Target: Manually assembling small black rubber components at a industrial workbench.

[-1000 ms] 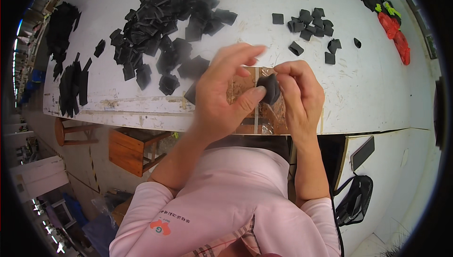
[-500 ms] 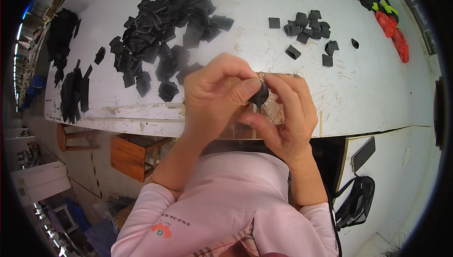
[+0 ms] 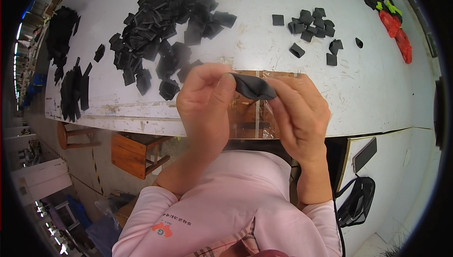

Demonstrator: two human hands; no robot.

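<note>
Since earlier, the left hand [image 3: 207, 99] and right hand [image 3: 302, 113] have drawn apart, pinching opposite ends of a black cloth piece [image 3: 252, 85], those ends covered, over the near edge of the scuffed white table [image 3: 377, 92]. Left to right: wooden stool [image 3: 130, 154]; black heap [image 3: 151, 28], cut off above; printed pink shirt [image 3: 217, 195]; part-hidden brown board [image 3: 245, 115]; smaller black pieces [image 3: 306, 18].
</note>
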